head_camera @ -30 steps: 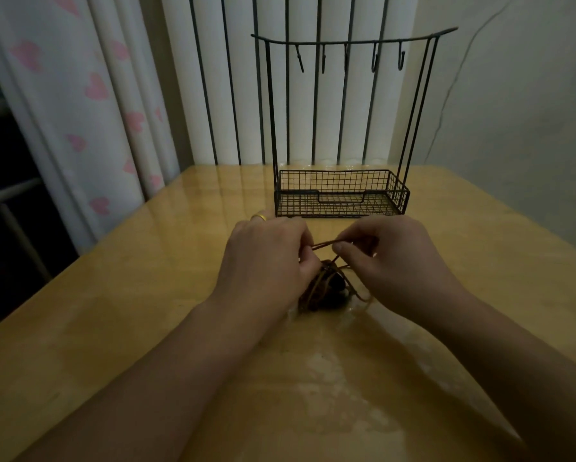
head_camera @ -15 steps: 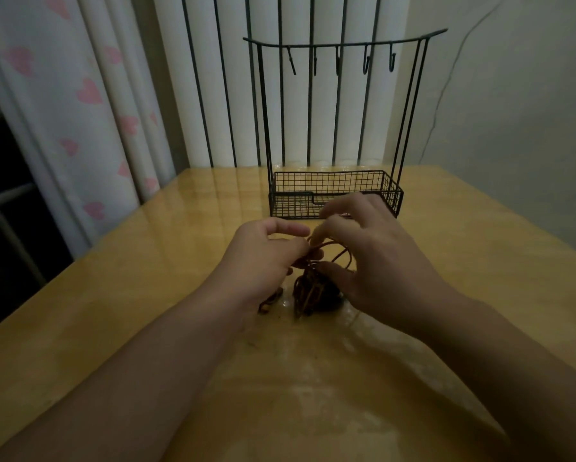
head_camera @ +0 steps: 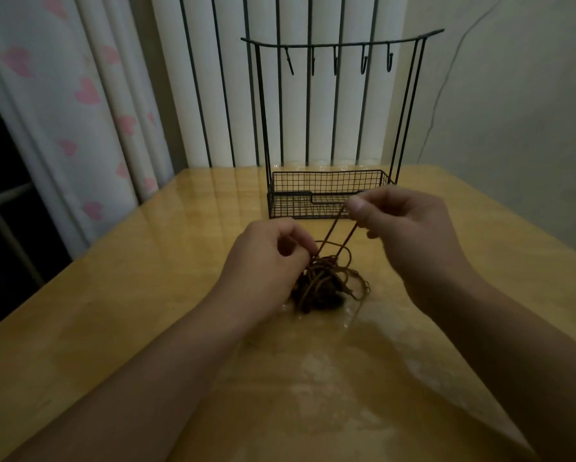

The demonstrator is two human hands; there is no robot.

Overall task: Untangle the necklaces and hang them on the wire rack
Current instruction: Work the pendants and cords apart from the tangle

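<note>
Nearest: 1 tangled pile of brown necklaces (head_camera: 326,288) on wood table (head_camera: 129,295). Left hand (head_camera: 266,261) pinching cords at pile; right hand (head_camera: 410,225) pinching 1 raised loop. Behind: 1 black wire rack (head_camera: 330,195), 5 hooks (head_camera: 363,63), bare.

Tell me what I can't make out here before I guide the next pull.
Head view only:
- How many necklaces are in the tangle: dim light, cords overlap.
- What the left hand holds: curled fingers cover it.
- Loop end in the right hand: hidden by fingers.
- Wire rack basket contents: mesh too fine.
</note>
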